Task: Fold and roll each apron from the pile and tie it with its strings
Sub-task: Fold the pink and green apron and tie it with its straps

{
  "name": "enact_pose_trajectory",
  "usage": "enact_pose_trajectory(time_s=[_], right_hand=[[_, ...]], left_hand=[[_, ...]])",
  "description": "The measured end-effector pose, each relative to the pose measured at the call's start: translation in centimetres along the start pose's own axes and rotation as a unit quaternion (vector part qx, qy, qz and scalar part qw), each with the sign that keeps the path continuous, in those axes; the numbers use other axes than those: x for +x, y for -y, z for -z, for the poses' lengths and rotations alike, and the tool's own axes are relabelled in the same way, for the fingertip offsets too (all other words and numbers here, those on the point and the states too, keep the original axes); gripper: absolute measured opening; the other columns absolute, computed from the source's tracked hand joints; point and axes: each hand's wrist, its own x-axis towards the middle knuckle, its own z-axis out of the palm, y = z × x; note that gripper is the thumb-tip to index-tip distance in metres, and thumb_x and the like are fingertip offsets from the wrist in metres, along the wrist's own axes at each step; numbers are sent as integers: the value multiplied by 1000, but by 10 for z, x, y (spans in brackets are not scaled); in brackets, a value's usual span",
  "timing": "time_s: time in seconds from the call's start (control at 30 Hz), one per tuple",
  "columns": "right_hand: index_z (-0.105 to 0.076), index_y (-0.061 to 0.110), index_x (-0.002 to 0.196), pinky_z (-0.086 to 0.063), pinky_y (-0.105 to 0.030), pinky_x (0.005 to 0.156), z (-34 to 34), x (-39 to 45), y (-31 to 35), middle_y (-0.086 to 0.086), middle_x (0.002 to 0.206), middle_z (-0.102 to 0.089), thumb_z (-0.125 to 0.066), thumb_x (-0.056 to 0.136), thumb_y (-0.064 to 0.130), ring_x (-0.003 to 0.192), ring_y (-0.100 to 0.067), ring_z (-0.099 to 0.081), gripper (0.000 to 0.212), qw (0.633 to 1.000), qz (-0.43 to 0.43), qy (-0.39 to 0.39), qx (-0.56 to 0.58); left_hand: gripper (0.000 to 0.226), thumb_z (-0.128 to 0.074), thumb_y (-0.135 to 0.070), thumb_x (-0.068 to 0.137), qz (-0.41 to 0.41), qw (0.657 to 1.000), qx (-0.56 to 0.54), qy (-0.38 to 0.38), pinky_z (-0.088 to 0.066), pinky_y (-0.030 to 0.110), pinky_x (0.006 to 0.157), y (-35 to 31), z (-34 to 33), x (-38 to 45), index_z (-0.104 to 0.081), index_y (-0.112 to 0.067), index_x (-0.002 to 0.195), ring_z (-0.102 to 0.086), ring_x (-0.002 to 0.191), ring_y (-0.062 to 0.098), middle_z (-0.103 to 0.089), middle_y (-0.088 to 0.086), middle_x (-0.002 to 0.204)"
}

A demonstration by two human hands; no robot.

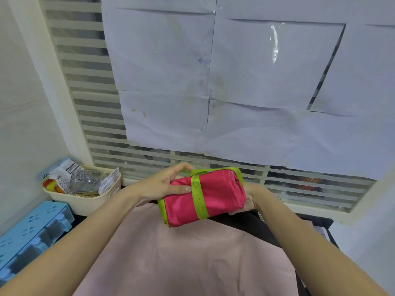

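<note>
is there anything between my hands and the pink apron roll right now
Nothing visible. The left hand grips the pink apron roll's near-left end, thumb lying on the fabric; the right hand holds its far end from below, touching it directly.

Hot-pink satin apron roll (215, 195) bound with lime-green strings (197, 197), lime edging at one end. Pale pink cloth (181, 257) beneath, over black. Cream plastic basket (85, 202) with red, yellow and white printed wrappers. Light-blue plastic organiser (32, 229) with cut-out petal pattern. White paper sheets (213, 82) on cream slats.
</note>
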Motion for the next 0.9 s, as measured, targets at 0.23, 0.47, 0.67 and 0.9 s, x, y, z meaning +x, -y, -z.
enact_pose_trajectory(time_s=[0.23, 0.47, 0.67, 0.9], right_hand=[[-45, 14, 40, -25, -9, 29, 9, 3, -23, 4, 40, -35, -25, 98, -2, 29, -2, -31, 64, 965, 8, 20, 261], [-58, 8, 84, -18, -11, 31, 17, 8, -16, -28, 80, -67, -42, 96, 12, 33, -2, -21, 20, 992, -41, -24, 113], [-60, 9, 80, -18, -16, 37, -5, 17, -11, 2, 50, -46, -58, 92, 30, 39, -5, -28, 25, 971, 100, -186, 110], [-45, 20, 60, -22, -19, 46, -12, 28, -16, 6, 51, -31, -63, 88, 24, 47, -9, -27, 34, 934, 171, -290, 116]], left_hand=[[46, -52, 0, 90, -4, 1000, 7, 7, -51, 19, 82, 12, 5, 0, -60, -32, 122, -65, 102, 10, -69, -10, 112], [44, -55, -6, 92, -19, 911, 397, -114, -39, 16, 95, 16, 23, 9, -58, -36, 124, -55, 113, -2, -61, -14, 122], [40, -55, -5, 91, -9, 916, 288, -280, -45, 26, 92, 29, 14, 19, -61, -29, 123, -54, 116, 15, -63, -5, 120], [38, -54, 6, 89, 1, 967, -55, -247, -51, 12, 67, 23, 4, 6, -67, -27, 104, -63, 97, 10, -69, -7, 103]])
